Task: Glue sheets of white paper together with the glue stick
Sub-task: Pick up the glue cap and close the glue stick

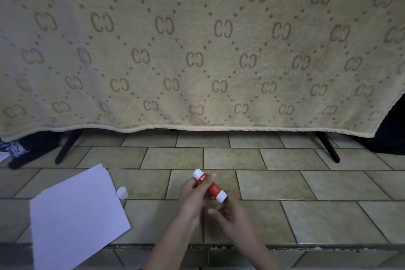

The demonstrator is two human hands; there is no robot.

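Far left, a dark, patterned bundle of cloth (15, 151) lies on the tile floor (306, 182) under the hanging beige blanket (197, 61) w/ its repeating letter motif. Lower left: a stack of white paper sheets (74, 219), edges fanned slightly, lying flat on the tiles. Just beside the stack's right edge sits a small white cap (122, 192), upright, apparently touching the paper's edge.

Centre: left hand (195, 195) grasps the glue stick (209, 186), fingers curled round its red mid-section. Stick is tilted, one white end pointing up-left, the other white end down-right, held above the floor. Right hand (228, 212) is just below that lower end, fingers loosely bent near the stick's base; can't tell if they actually grip it. Both forearms enter from the bottom edge.

Right: two black angled legs (328, 149) stand on the tiles below the blanket's hem.
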